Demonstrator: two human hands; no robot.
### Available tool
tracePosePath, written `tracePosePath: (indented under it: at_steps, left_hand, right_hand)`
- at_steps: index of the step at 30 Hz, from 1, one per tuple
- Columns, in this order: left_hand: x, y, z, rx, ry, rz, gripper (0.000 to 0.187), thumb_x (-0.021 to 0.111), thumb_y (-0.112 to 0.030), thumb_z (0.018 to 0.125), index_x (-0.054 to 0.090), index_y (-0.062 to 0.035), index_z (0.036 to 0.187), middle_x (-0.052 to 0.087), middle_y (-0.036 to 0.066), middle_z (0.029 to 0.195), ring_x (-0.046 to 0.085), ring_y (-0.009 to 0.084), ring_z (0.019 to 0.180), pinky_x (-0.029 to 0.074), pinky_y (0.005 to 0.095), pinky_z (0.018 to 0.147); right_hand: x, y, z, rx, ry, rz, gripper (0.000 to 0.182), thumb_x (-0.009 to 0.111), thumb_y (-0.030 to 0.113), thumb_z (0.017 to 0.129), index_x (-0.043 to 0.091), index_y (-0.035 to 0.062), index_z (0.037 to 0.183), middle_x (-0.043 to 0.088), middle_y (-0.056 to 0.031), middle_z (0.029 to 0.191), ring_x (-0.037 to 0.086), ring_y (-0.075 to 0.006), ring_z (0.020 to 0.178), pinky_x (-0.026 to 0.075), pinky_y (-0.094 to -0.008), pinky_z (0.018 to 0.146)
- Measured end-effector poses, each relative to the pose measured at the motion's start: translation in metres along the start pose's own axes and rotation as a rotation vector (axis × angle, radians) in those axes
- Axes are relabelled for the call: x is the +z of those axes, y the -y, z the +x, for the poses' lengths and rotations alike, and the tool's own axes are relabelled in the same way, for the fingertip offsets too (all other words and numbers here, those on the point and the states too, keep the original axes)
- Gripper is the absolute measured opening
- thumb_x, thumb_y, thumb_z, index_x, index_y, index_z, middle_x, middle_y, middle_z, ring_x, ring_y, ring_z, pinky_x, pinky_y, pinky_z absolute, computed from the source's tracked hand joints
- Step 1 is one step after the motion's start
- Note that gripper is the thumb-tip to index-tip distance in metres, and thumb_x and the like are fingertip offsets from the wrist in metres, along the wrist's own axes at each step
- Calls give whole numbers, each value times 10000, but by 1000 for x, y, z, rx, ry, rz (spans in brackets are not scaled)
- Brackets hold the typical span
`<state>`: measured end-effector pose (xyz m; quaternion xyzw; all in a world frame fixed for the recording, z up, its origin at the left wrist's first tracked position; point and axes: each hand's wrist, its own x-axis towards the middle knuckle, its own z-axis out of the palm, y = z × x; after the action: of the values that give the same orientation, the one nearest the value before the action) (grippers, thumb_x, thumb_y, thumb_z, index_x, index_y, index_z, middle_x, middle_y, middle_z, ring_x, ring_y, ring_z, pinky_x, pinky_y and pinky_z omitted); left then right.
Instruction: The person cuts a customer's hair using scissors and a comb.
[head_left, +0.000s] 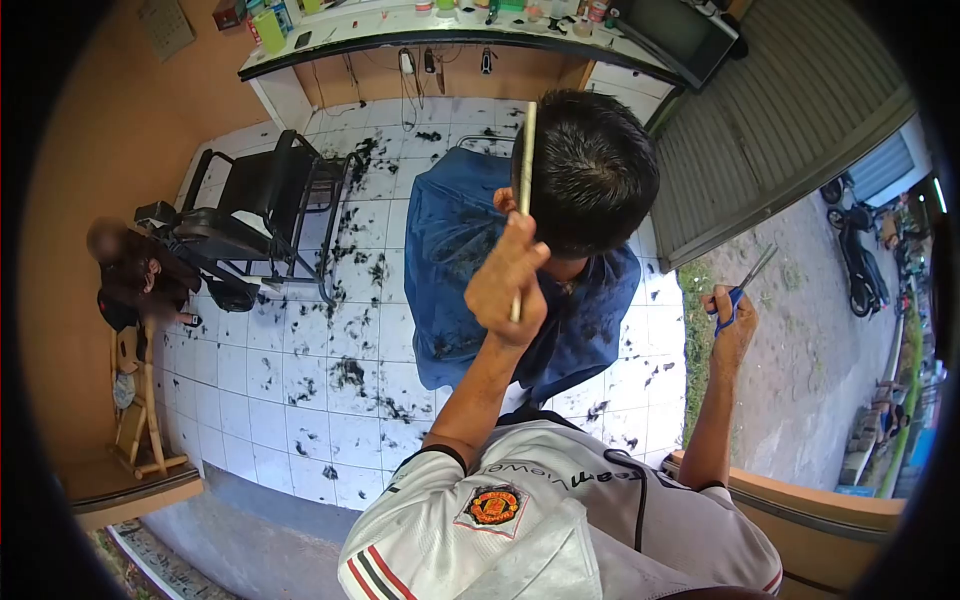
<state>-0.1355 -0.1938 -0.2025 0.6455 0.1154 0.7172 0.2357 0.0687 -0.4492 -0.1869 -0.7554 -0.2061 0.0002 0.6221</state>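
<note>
A seated person's head with short dark hair (596,165) is in front of me, seen from behind and above. A blue barber cape (450,240) dusted with cut hair covers their shoulders. My left hand (510,285) is closed around a long pale comb (528,150), held upright along the left side of the head near the ear. Out to the right, apart from the head, my right hand (733,325) grips blue-handled scissors (740,293). Their blades point up and away to the right, and look nearly closed.
Dark hair clippings lie over the white tiled floor (300,375). A black barber chair (265,190) stands at left, near another seated person (140,270). Bottles and tools fill the counter (400,35) at the back. The corrugated shutter (770,110) and a motorbike (862,260) are at right.
</note>
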Motion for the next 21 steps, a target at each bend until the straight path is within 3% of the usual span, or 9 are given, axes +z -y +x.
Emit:
tracePosePath:
  at_steps: [4,8,10,11,13,15,16,18,21]
  left_hand:
    - [-25,2,22,-201,-108,-44,221,554,193,823,687,47,922,663,293,1170,654,351,1140,563,402,924]
    - [-21,-16,46,45,116,-31,205,602,171,822,701,37,942,689,267,1130,683,328,1092,559,378,917]
    - [-19,-1,54,-125,156,70,125,609,75,884,710,45,952,706,214,1136,708,259,1017,572,360,880]
    - [-20,12,64,-341,2,-122,160,606,109,845,716,38,936,716,200,1110,699,266,1037,563,385,919]
    - [-37,44,101,-622,-88,-668,63,688,35,849,703,56,907,682,277,1110,691,329,1012,635,369,771]
    - [-38,66,128,-719,195,-1182,62,692,48,827,699,64,887,668,319,1093,683,364,1023,643,389,751]
    - [-33,71,137,-726,209,-1174,62,692,48,827,699,64,887,668,319,1093,683,364,1023,643,389,751]
    - [-23,67,152,-615,726,-925,51,698,62,804,697,61,856,668,330,1078,685,369,1017,641,409,765]
    - [-37,68,151,-605,882,-725,47,700,22,812,709,57,841,684,323,1045,700,336,955,612,406,764]
  right_hand:
    - [-4,5,-14,10,10,-96,284,738,260,885,691,-17,930,687,-83,765,652,-140,736,500,-273,683]
    - [-6,-2,-15,48,-12,-81,309,748,265,869,693,-29,948,692,-88,784,657,-147,740,509,-273,703]
    - [0,4,-15,-37,-64,-112,325,758,274,861,694,-30,955,693,-90,789,666,-157,748,513,-278,714]
    - [1,2,-15,-108,-97,-127,315,784,257,837,692,-25,945,690,-84,791,664,-148,719,526,-268,679]
    - [-3,8,-20,0,-85,-97,307,797,239,822,691,-25,939,684,-77,781,656,-139,696,530,-259,658]
    - [-4,11,-23,60,-48,-49,303,823,202,790,686,-26,937,673,-62,759,647,-120,657,536,-230,602]
    - [-1,8,-23,73,-51,-40,303,823,202,790,686,-26,937,673,-62,759,647,-120,657,536,-230,602]
    - [4,6,-23,31,-28,-21,308,820,212,799,689,-23,949,680,-61,762,657,-124,682,538,-246,630]
    - [14,6,-24,-56,-25,26,266,812,199,813,697,-16,919,677,-53,759,642,-121,673,511,-246,650]
